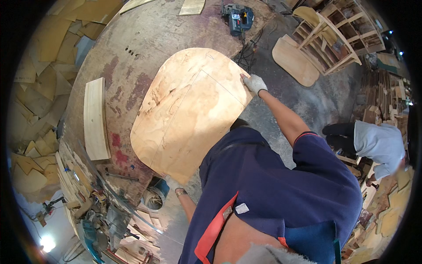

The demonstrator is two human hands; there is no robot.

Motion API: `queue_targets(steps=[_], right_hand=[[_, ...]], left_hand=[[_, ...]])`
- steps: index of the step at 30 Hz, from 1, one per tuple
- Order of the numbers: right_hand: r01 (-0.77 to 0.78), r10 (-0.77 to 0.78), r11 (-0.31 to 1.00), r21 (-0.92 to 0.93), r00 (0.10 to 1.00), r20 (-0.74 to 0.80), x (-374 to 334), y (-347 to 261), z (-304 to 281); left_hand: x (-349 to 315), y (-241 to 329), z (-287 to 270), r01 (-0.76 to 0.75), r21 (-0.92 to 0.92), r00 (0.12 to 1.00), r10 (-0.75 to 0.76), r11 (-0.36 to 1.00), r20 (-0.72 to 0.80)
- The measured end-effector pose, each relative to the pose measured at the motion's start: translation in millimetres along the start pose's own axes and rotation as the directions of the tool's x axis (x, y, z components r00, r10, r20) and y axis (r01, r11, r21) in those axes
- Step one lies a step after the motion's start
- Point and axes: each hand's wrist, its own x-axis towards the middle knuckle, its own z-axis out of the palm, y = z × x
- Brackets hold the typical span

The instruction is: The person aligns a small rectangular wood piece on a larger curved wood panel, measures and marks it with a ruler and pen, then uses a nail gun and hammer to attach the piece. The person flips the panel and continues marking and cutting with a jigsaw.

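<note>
A broad plywood panel (189,110) with rounded far corners and thin pencil lines lies over the near edge of the worktable (145,35), close against my body. At its right edge my right hand (255,84), in a pale work glove, grips the rim with the thumb on top. My left hand (175,182), also gloved, closes on the panel's near left corner; some of its fingers are hidden by the wood. A curved wooden strip (96,119) rests on the table left of the panel.
A jigsaw (237,18) with its cord sits at the table's far right. A bucket (154,196) stands below the left corner, near power tools (94,233). Another rounded panel (295,61) leans by wooden frames (336,37). At right, a co-worker (378,143) bends over.
</note>
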Motion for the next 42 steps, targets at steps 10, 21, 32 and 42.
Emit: queue_targets(steps=[10, 21, 32, 42], right_hand=[[-0.027, 0.039, 0.998, 0.063, 0.979, -0.202, -69.2, 26.6, 22.9], [-0.07, 0.107, 0.989, 0.131, 0.949, -0.298, -79.4, 40.2, 59.4], [-0.093, 0.141, 0.976, 0.196, 0.958, -0.249, -99.8, 39.5, 53.8], [-0.172, 0.179, 0.973, 0.153, 0.983, -0.031, -93.7, 69.5, 31.6]], left_hand=[[-69.1, 95.5, 24.8, 0.154, 0.548, 0.805, 0.217, 0.822, -0.552], [-46.2, 205.2, 139.3, -0.523, 0.753, 0.549, 0.834, 0.4, -0.062], [-25.9, 306.6, 407.4, -0.878, 0.478, 0.293, 0.748, -0.036, 0.595], [-41.0, 300.9, 492.6, -0.722, 0.679, 0.367, 0.759, -0.132, 0.538]])
